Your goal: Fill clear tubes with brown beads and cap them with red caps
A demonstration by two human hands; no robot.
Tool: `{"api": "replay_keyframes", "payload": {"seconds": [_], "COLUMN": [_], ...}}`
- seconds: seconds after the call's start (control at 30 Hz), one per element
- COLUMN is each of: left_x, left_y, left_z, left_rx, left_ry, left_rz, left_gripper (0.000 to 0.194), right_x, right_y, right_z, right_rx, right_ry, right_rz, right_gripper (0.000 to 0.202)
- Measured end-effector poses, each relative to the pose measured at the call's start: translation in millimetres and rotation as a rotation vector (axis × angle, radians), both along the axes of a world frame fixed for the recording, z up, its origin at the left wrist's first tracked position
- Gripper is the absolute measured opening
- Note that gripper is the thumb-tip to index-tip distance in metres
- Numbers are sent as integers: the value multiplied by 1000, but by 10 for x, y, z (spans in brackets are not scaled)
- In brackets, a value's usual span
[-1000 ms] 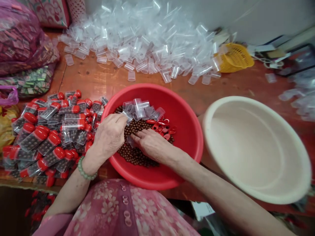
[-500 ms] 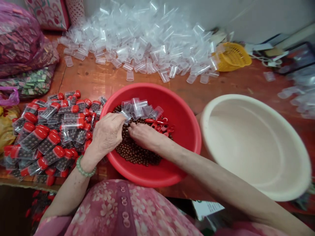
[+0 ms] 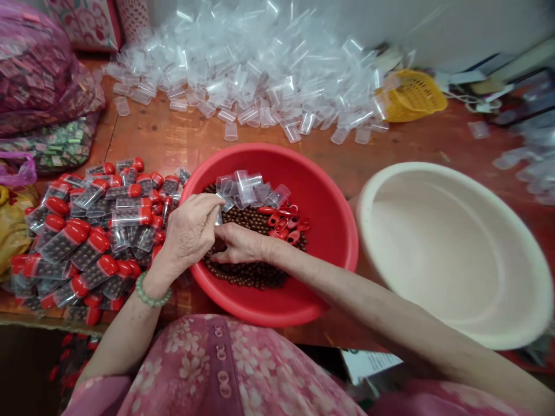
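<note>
My left hand (image 3: 191, 228), with a green bead bracelet on its wrist, is closed around a clear plastic sleeve (image 3: 218, 217), mostly covered by the fingers. Right against it, my right hand (image 3: 238, 242) is pinched together at brown beads, its fingertips partly hidden. Both hands are over the left side of a red basin (image 3: 329, 231). Strung-looking brown beads (image 3: 251, 274) fill its bottom. Loose clear sleeves (image 3: 245, 188) lie on the beads at the back, and red plastic caps (image 3: 288, 222) lie to their right.
Left of the basin is a heap of red-capped cases filled with beads (image 3: 91, 242). A cream basin (image 3: 442, 260) stands at the right. Behind are a big pile of clear sleeves (image 3: 260, 75), a yellow basket (image 3: 416, 95) and purple bags (image 3: 39, 69) on the wooden table (image 3: 147, 133).
My right hand has come up out of the beads and moved left, to just below the sleeve in my left hand. The left hand stays nearly in place. The view has shifted slightly.
</note>
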State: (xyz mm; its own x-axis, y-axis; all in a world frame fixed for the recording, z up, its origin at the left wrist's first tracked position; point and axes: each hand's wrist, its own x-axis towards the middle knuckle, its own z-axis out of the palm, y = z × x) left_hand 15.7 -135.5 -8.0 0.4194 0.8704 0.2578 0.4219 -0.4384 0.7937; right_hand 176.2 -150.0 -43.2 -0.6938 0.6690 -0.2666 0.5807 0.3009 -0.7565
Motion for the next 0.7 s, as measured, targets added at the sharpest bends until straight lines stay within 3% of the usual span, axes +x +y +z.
{"api": "replay_keyframes", "payload": {"seconds": [0.13, 0.23, 0.33, 0.43, 0.5, 0.7], "left_x": [-107, -198, -225, -153, -66, 147], "left_y": [18, 14, 11, -5, -41, -194], "left_z": [125, 191, 203, 195, 188, 171], "left_rx": [-278, -530, -508, -422, -471, -693], "left_ry": [-261, -437, -296, -144, -168, -422], "left_rz": [-48, -171, -245, -299, -322, -227], "left_gripper": [25, 37, 57, 56, 47, 34], "right_x": [120, 211, 284, 324, 337, 415], "right_y": [-21, -54, -96, -143, -175, -250], "right_z": [188, 360, 481, 553, 581, 613], "right_rx": [-127, -142, -133, -72, -26, 8], "right_ry": [165, 241, 333, 428, 447, 408], "right_rz": [-130, -211, -271, -300, -294, -344], "right_gripper": [35, 37, 37, 34, 29, 18]}}
